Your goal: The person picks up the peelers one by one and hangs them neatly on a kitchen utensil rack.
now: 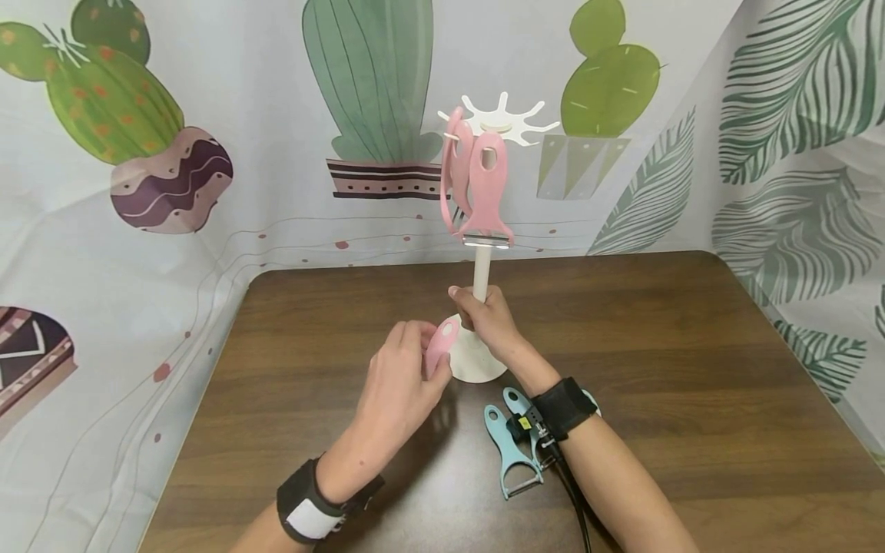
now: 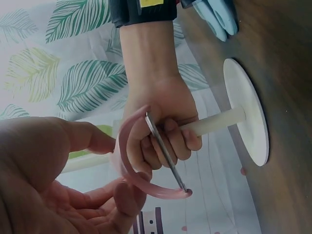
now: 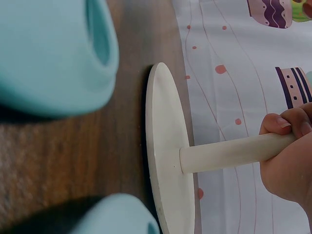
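My left hand (image 1: 396,378) pinches a pink Y-shaped peeler (image 1: 437,355) between thumb and fingers, just left of a white stand's pole (image 1: 482,273). In the left wrist view, the metal blade (image 2: 165,152) of this peeler faces away from the palm, and its handle is mostly hidden. My right hand (image 1: 494,322) grips the lower pole with curled fingers. The stand's round base (image 3: 168,146) rests on the table. Around its top spreads a ring of white hooks (image 1: 503,123), where pink peelers (image 1: 489,188) hang at the front and left side.
Light blue peelers (image 1: 508,449) lie on the wooden table (image 1: 311,384), beside and partly under my right wrist. A black cable (image 1: 577,499) runs along the right forearm. Behind the table hangs a cloth (image 1: 263,115) printed with cacti and leaves.
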The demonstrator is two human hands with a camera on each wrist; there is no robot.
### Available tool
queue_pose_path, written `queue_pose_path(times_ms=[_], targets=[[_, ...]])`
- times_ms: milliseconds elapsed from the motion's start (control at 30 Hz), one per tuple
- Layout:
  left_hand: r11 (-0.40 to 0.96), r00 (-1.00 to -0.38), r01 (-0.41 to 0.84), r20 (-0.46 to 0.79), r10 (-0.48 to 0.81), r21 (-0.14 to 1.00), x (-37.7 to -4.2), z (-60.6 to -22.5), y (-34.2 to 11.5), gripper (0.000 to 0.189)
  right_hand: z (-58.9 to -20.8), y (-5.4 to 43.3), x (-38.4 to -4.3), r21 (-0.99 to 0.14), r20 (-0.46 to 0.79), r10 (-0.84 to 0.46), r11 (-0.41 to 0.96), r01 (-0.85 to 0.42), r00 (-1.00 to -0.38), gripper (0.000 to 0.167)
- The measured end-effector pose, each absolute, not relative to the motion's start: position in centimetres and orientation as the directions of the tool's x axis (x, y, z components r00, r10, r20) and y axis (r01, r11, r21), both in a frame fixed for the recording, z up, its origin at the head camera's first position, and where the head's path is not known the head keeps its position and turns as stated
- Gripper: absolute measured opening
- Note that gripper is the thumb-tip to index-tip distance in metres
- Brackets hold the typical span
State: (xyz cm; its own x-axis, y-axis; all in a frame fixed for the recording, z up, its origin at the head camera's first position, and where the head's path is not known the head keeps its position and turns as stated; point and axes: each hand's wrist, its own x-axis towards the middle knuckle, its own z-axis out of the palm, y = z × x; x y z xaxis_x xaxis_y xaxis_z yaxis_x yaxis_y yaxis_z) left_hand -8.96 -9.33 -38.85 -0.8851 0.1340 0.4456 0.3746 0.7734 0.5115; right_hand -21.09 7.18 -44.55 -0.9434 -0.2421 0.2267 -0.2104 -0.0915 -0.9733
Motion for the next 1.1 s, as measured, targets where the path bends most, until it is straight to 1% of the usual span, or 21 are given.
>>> queue_pose_path(times_ms=[200,400,633,1000,1100], targets=[[0.729,-0.886,0.379,0.451,0.107,0.571,-9.2,-38.1,-9.8,0.033,-44.5,7.1,-21.1,-0.973,0.227,-0.241,-0.096,-0.209,-0.944,0.058],[0.671,-0.841,0.443,0.535,0.081,0.595,-9.8,-37.2,-10.3,0.037,-44.6,7.1,-21.2,-0.975,0.216,-0.244,-0.112,-0.194,-0.945,0.056],[0.561,-0.785,0.529,0.618,0.04,0.637,-10.4,-36.5,-10.8,0.038,-44.6,7.1,-21.2,-0.974,0.221,-0.25,-0.096,-0.203,-0.943,0.058],[0.441,-0.759,0.571,0.65,-0.039,0.693,-11.7,-34.8,-11.5,0.034,-44.6,7.1,-21.3,-0.971,0.236,-0.263,-0.109,-0.215,-0.935,0.058],[0.405,-0.75,0.592,0.66,-0.039,0.697,-12.3,-34.5,-11.8,0.033,-44.5,7.1,-21.3,-0.972,0.232,-0.257,-0.107,-0.211,-0.938,0.057]])
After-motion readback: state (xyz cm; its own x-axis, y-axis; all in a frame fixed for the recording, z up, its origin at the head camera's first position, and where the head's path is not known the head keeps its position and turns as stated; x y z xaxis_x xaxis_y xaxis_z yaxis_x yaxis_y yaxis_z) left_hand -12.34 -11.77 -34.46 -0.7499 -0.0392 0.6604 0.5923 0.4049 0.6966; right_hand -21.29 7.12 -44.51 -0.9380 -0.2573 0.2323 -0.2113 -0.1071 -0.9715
